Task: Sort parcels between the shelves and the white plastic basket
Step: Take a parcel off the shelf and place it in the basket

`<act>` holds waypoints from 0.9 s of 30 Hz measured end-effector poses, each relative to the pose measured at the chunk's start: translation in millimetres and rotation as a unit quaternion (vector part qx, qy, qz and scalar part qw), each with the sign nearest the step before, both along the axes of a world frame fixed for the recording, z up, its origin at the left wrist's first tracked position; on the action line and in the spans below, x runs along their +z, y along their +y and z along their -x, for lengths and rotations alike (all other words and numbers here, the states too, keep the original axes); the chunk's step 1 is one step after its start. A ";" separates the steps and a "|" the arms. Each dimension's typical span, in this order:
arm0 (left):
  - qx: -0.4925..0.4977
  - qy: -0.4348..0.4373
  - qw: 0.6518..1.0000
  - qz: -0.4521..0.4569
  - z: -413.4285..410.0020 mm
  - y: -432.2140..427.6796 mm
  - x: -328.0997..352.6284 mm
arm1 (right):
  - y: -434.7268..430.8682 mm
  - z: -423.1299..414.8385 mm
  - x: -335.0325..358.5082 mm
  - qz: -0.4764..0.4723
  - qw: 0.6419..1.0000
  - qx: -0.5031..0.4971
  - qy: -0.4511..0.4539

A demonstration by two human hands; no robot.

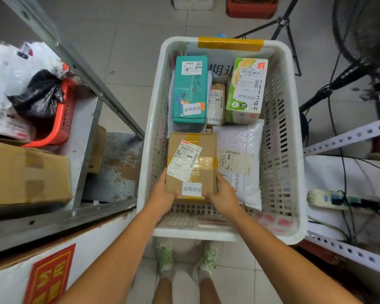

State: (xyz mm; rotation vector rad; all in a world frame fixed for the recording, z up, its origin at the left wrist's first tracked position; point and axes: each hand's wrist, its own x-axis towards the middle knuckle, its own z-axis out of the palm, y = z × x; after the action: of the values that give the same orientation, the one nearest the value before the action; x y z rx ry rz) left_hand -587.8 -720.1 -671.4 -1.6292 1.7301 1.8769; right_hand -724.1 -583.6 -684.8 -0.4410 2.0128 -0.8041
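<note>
Tiled floor (127, 62), basket (195, 234) between shelves (119, 163). Left hand (162, 194) and right hand (223, 196) clasp box (192, 165) at near corners; box low in basket, near-left, beside mailer (241, 163). Keep grip even, box level, clear of mailer and rim.

One head camera looks steeply down, close over the white plastic basket (279, 150). Shelves (53, 218) flank at nine and three o'clock.

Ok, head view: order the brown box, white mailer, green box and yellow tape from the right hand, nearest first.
1. Brown box, held by the right hand.
2. White mailer, just to its right.
3. Green box, far right.
4. Yellow tape, on the far rim of the basket.
</note>
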 end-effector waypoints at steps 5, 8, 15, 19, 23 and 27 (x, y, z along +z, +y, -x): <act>0.015 0.001 1.000 0.014 -1.8 -1.0 -3.4 | -2.9 -6.7 -8.4 0.002 1.000 0.003 0.010; 0.004 -0.008 0.999 0.035 -4.2 0.3 -8.1 | 0.0 -9.1 -16.4 0.009 1.000 -0.001 0.010; -0.014 -0.032 0.997 0.075 3.8 1.9 -15.6 | -4.9 -11.7 -23.2 -0.014 1.000 0.017 -0.002; -0.068 -0.091 0.987 0.114 -1.4 -3.1 -11.0 | -7.7 -7.9 -16.8 -0.039 0.999 0.025 -0.013; -0.067 -0.089 0.991 0.080 0.7 -2.9 -12.4 | -15.2 -7.5 -10.5 -0.065 0.997 0.032 -0.018; -0.086 -0.075 0.991 0.071 -0.7 -3.7 -11.7 | -19.8 -3.7 -1.5 -0.086 0.994 0.033 -0.052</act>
State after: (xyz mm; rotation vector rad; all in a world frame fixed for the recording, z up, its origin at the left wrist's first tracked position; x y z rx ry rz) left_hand -587.1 -723.8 -683.1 -1.5643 1.9101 1.5464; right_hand -720.4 -603.5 -686.3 -0.3574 1.9418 -0.5963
